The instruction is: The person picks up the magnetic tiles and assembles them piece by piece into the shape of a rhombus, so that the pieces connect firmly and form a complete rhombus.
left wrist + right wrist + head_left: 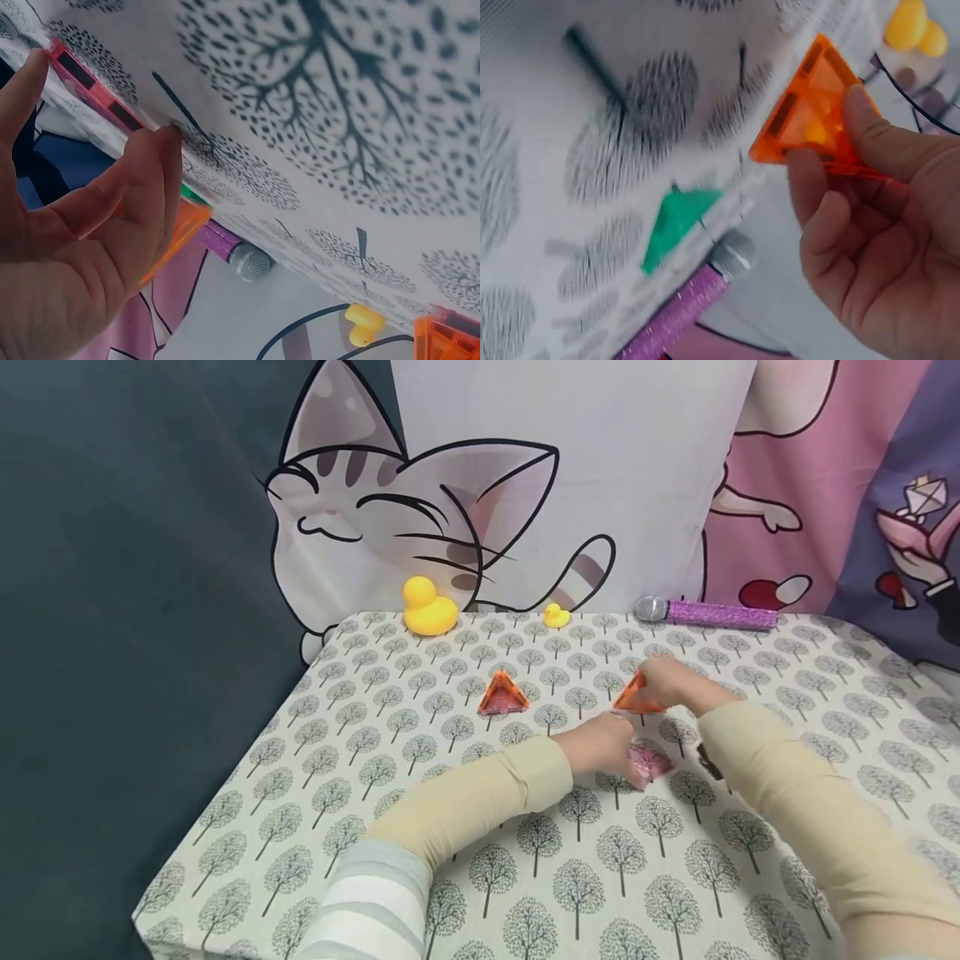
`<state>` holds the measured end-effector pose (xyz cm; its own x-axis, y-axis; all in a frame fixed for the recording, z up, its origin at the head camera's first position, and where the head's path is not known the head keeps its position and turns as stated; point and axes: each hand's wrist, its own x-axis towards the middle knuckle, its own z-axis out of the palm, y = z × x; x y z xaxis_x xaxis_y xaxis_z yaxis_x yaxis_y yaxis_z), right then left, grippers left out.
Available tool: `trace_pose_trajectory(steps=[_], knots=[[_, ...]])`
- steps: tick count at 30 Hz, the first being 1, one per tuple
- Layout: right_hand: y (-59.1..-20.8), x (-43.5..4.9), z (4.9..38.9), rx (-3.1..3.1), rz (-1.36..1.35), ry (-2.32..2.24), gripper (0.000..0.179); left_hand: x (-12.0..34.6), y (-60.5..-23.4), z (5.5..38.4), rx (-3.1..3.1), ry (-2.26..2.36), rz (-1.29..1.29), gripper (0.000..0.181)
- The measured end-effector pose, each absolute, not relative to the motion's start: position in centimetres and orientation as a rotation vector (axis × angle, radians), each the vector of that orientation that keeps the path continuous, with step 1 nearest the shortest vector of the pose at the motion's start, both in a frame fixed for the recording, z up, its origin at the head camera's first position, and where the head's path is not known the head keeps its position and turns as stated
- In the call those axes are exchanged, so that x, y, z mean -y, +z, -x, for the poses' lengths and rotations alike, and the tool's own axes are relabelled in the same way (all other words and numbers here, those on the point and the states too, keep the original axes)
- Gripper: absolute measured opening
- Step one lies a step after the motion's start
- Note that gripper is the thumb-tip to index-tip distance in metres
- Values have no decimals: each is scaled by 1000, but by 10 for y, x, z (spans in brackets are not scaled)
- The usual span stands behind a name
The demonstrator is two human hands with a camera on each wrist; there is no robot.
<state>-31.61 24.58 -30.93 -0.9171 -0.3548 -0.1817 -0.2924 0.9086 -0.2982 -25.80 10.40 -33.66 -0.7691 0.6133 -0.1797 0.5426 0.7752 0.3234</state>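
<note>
Right of centre in the frame we pinch an orange triangle (637, 696) in our right hand (671, 683), while our left hand (600, 745) just below curls its fingers (154, 180) around a pink tile (651, 762) on the tree-printed surface (525, 860), another orange triangle (502, 695) standing near the middle.

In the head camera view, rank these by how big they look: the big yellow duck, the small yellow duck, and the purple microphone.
1. purple microphone, the longest by far.
2. big yellow duck.
3. small yellow duck, clearly smallest.
All three sit along the table's far edge, so nearness hardly skews the order.
</note>
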Motion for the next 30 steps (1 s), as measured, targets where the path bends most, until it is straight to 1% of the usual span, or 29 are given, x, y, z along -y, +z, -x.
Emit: trace_pose_trajectory(steps=[5, 7, 9, 11, 13, 15, 23, 30], knots=[[-297, -273, 290, -2881, 629, -472, 5, -108, -336, 254, -2707, 249, -848, 43], [-296, -280, 277, -2886, 688, -467, 8, -107, -337, 255, -2722, 232, -852, 43], [-296, -283, 266, -2896, 759, -423, 17, -106, -338, 258, -2721, 246, -850, 42], [-298, -284, 255, -2892, 813, -416, 21, -104, -338, 261, -2722, 248, -871, 40], [-299, -282, 247, -2881, 848, -426, 21, -103, -338, 263, -2713, 267, -873, 40], [-301, -280, 240, -2866, 874, -454, 17, -104, -338, 266, -2709, 269, -878, 38], [-310, -267, 224, -2825, 917, -526, 17, -106, -338, 271, -2720, 236, -912, 45], [-324, -265, 224, -2815, 940, -557, 16, -106, -337, 271, -2695, 266, -860, 49]])
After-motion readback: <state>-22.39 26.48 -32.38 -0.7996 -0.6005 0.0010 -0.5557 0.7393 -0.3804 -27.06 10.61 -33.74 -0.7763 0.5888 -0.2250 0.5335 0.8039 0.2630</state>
